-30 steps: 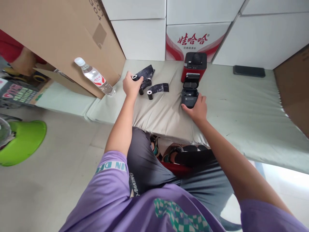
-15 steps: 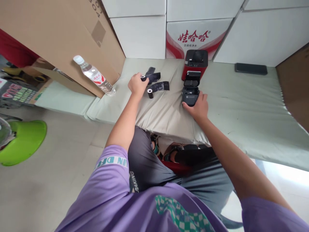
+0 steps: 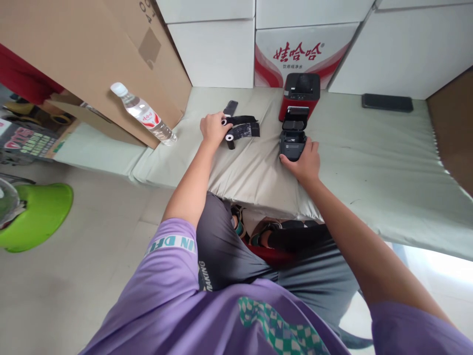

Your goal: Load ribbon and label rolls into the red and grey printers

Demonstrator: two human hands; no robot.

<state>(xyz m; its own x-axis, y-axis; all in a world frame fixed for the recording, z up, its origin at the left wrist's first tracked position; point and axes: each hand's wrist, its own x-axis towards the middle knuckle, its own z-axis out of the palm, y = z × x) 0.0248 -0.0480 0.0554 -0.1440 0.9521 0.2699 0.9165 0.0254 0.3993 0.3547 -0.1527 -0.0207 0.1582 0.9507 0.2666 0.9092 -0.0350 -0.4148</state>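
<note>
You have a single view, from the camera on your own head, looking forward and steeply down over your purple shirt (image 3: 221,315) and lap to the padded mat (image 3: 369,162) in front of you. It sits close, at about arm's reach of the mat, with the white boxes (image 3: 214,54) closing off the top edge. No second view shares the scene.

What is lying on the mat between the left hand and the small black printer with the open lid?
In the head view, two black ribbon rolls by the left hand, then bare mat up to the printer.
</note>
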